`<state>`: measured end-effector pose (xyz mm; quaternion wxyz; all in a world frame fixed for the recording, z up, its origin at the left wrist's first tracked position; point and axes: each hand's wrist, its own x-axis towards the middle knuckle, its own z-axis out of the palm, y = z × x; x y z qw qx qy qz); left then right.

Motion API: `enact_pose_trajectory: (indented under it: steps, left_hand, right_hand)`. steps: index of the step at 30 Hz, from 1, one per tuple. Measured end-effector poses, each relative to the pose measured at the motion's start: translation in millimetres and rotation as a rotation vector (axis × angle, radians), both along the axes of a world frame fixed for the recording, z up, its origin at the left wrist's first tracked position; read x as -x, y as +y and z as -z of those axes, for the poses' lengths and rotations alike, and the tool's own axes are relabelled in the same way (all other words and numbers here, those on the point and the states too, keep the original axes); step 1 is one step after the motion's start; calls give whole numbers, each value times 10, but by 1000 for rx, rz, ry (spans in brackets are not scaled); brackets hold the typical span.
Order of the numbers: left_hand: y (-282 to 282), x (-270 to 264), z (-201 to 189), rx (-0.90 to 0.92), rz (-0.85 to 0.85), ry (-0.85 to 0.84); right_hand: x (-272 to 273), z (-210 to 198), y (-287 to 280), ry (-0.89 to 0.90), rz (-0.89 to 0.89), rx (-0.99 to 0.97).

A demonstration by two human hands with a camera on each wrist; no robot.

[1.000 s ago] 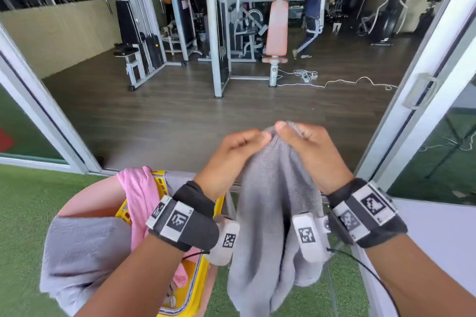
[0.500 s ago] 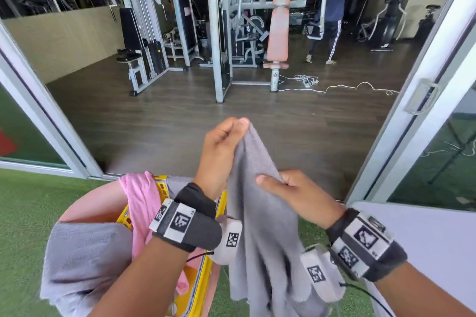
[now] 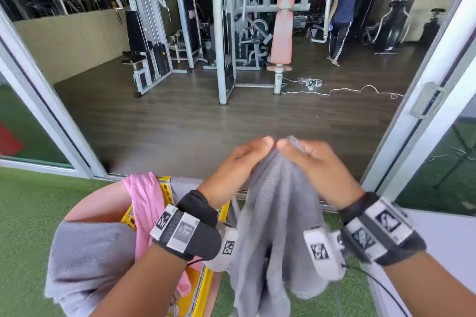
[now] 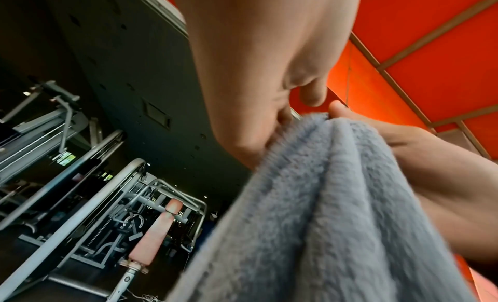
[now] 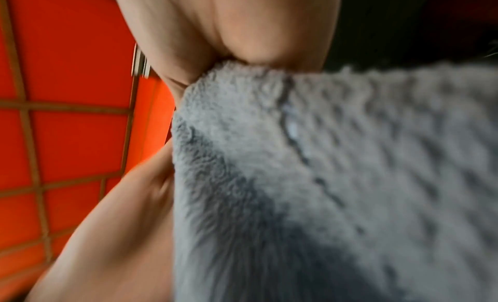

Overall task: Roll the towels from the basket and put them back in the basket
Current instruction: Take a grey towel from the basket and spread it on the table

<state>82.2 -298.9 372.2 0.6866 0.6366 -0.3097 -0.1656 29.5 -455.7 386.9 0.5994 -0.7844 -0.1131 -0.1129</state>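
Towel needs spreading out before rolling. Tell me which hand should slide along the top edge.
Probably the right hand: open space lies on its side. The left hand can keep its grip on the grey towel above the basket.

Gym room seen through an open sliding door

A dark wood floor (image 3: 180, 121) runs back to grey weight machines (image 3: 224, 33), one with a salmon-pink padded seat (image 3: 282, 31). A white cable (image 3: 342, 90) lies looped on the floor beside that machine's base. A person in a dark blue shirt (image 3: 343, 10) stands at the far right near an elliptical trainer (image 3: 391, 26). Aluminium door frames (image 3: 422, 100) stand at both sides, and green artificial turf (image 3: 28, 208) covers the ground outside.
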Motion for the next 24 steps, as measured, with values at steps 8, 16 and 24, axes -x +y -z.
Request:
enact_pose_trajectory:
  steps: [8,16,24]
  left_hand:
    - [3,-148,-38,139,-201,-19]
    - [-24,-226,-99,193,-312,-66]
    - [-40,-123,26,46,-86,11]
  right_hand:
    - [69,261,59,142,-150,160]
    - [16,221,94,111,-74,237]
    - [-181,-137,-145,-113,122,103]
